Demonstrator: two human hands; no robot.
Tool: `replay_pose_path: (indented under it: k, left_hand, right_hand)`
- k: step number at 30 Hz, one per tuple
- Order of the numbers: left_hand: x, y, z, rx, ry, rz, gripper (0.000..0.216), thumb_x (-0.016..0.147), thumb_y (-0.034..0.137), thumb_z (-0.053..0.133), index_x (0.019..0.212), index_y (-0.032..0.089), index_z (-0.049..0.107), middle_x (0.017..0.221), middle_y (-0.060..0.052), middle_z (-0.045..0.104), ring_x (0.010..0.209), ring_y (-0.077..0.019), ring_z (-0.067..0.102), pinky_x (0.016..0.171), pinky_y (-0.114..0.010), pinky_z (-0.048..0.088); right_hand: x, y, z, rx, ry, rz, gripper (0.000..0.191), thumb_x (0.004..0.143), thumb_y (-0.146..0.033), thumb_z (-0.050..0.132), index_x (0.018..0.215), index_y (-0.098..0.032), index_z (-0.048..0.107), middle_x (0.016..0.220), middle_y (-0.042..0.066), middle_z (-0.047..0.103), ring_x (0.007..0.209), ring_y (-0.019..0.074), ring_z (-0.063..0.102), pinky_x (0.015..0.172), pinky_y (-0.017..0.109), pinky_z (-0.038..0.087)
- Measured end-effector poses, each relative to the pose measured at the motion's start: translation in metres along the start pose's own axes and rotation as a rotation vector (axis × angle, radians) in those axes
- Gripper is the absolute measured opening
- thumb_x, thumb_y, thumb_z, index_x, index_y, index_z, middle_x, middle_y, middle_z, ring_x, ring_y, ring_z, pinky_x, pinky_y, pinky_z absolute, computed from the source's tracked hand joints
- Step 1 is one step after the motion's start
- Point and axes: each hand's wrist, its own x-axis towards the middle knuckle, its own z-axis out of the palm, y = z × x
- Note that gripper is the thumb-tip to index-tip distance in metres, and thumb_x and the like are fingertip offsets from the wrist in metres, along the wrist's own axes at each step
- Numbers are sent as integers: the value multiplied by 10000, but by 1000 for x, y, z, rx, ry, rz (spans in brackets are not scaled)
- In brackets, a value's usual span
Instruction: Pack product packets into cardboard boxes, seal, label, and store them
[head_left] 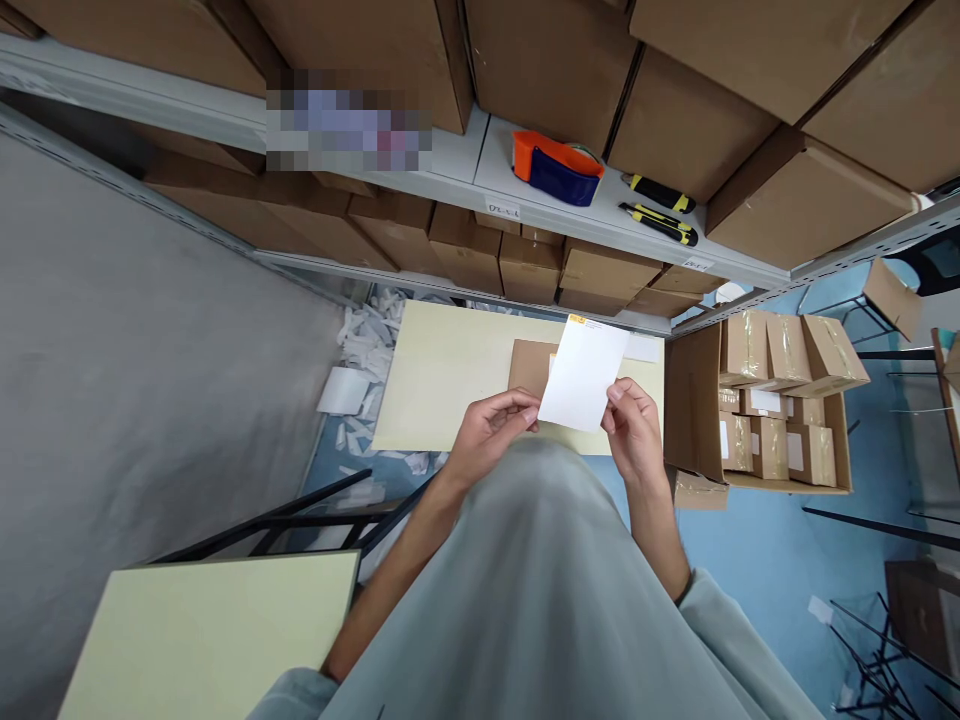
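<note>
Between my two hands is a white paper sheet [583, 375] with a small orange mark and fine print along its top edge. My left hand [495, 425] pinches its lower left corner between thumb and fingers. On the other side, my right hand [631, 412] grips the lower right edge. The sheet is tilted a little over a pale yellow table [450, 380]. Behind it lies a flat brown cardboard piece [528, 366], partly covered by the sheet and my left hand. Another white paper [643, 347] lies at the table's right end.
Above the table, a metal shelf [457, 185] holds cardboard boxes, an orange and blue tape dispenser [559, 168] and two yellow-black utility knives [660, 208]. At right stands a large open carton [694, 410] with several taped boxes. Paper scraps [375, 340] litter the floor at left, beside a grey wall [150, 350].
</note>
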Motion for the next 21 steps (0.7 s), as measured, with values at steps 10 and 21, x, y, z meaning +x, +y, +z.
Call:
replay_pose_path:
  k: [10,21]
  left_hand:
    - [-4,3,-5,18,-81,142,328,939,519,780,854,202,788,813,-57,713,755,-194,659,721,-339,532]
    - [-4,14,-1,-26,-57,156,292,898,479,840,852,194,800,816,-61,732,727,-183,663,683,-325,532]
  right_hand:
    - [-3,-4,2,64,-11,-49,418,812,-551,883,738,-243,610,531,-93,416,497,96,348,509,239,303]
    - [0,-8,5,50,-13,-73,406,835,-530,864,754,-247,584,570,-91,433,506,92,355,509,234,314]
